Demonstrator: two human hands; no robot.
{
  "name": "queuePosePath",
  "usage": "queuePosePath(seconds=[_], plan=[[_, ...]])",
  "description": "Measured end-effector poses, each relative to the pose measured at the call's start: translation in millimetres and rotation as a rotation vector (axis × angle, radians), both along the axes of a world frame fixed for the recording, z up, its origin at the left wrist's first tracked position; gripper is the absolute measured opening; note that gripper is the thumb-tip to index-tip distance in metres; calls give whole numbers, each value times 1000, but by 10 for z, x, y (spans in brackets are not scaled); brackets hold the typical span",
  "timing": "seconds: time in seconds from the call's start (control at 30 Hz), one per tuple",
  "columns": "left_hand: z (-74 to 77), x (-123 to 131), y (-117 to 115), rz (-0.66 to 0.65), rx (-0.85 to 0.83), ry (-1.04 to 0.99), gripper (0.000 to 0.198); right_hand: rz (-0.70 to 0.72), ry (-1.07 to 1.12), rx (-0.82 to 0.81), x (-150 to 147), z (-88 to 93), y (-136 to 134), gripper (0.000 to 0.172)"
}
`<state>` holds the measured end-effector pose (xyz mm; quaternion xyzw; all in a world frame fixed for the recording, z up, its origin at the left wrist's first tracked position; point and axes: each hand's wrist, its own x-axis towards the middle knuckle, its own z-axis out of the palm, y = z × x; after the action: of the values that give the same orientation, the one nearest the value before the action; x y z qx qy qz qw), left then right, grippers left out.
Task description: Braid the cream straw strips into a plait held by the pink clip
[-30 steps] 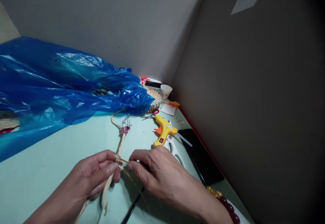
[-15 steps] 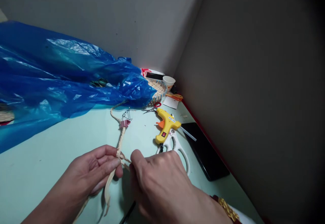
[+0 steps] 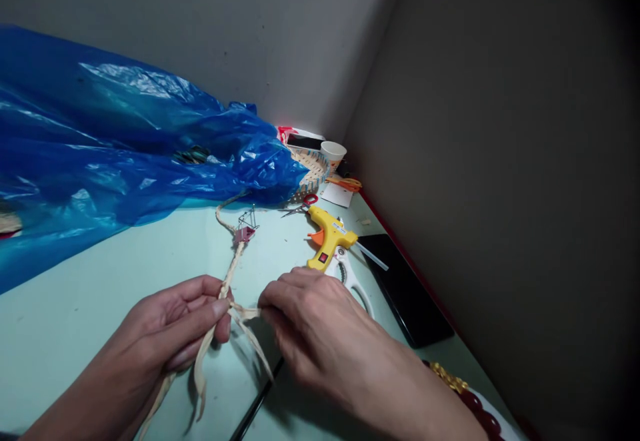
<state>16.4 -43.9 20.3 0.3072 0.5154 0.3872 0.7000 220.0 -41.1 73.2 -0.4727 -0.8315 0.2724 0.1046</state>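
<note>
- Through the head view I get the pale green tabletop (image 3: 125,261), with the work near its close edge, presumably for easy reach.
- A blue plastic bag (image 3: 150,161) lies along the far side, which leaves me room in front.
- A black, flat, tablet-like panel (image 3: 410,294) rests at the right, by the wall.
- My right hand (image 3: 313,321) pinches a pale fibre strand (image 3: 249,312) between thumb and fingers, drawn out sideways, I judge to keep it taut and apart from the others.
- My left hand (image 3: 175,321) has thumb and fingers closed on the lower end of a pale braid (image 3: 233,264), likely so the plait cannot loosen.
- The yellow hot-glue gun (image 3: 330,231) lies beyond my right hand, clear of the braid.
- The braid runs away from my left fingers, across the table's middle, to a purplish binder clip (image 3: 245,235), which seems to anchor it.
- Loose strands (image 3: 257,347) dangle below, held by neither fingertip pinch.
</note>
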Motion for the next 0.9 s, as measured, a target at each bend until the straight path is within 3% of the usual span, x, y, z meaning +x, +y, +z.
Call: queuePosePath(seconds=[0.17,0.3,0.47,0.57,0.63,0.8,0.9], plan=[[-3,13,-4,40,-56,-123,27,-108,60,-113,57,-36,-66,17],[67,46,-18,42,-67,-121,26,-100,142,-65,8,-29,-39,6],[6,-5,-6,-19,-12,-75,27,31,204,102,-47,-181,49,18],[-43,-27,21,-43,36,-13,38,-47,259,286,-43,-247,85,21],[-69,-40,36,-65,51,8,40,-113,339,313,-35,-224,95,19],[-149,-97,61,-148,-12,3,40,-190,515,-69,-51,-62,48,14],[-129,-76,57,-137,-27,-53,47,-165,532,-194,-95,-49,11,10]])
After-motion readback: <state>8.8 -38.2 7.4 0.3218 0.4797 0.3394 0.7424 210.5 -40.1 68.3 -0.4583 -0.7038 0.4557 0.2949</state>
